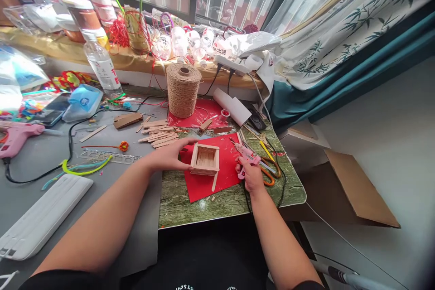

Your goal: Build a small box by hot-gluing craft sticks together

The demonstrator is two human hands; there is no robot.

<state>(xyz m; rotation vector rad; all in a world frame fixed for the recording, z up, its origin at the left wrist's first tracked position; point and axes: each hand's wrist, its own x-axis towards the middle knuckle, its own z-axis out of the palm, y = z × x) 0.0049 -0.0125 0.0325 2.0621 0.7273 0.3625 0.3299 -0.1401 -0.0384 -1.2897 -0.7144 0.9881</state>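
Observation:
A small square box built of popsicle sticks [216, 168] sits on a red sheet [228, 176], its open top facing up. My left hand [173, 155] grips its left side, with the thumb at the near corner and the fingers at the far one. In my right hand [253, 176] is a pink hot glue gun [247, 153], its nozzle pointing up and left, away from the box. One loose popsicle stick [215, 182] lies against the box's near right corner. Further back left, more popsicle sticks [158, 133] are heaped.
A twine spool [183, 93] stands behind the box. Orange-handled scissors [270, 179] and black cable lie right of the glue gun. At left are a second pink glue gun [20, 138], a clear ruler [108, 156] and a white power bank-like block [47, 217]. A plastic bottle [103, 68] stands behind.

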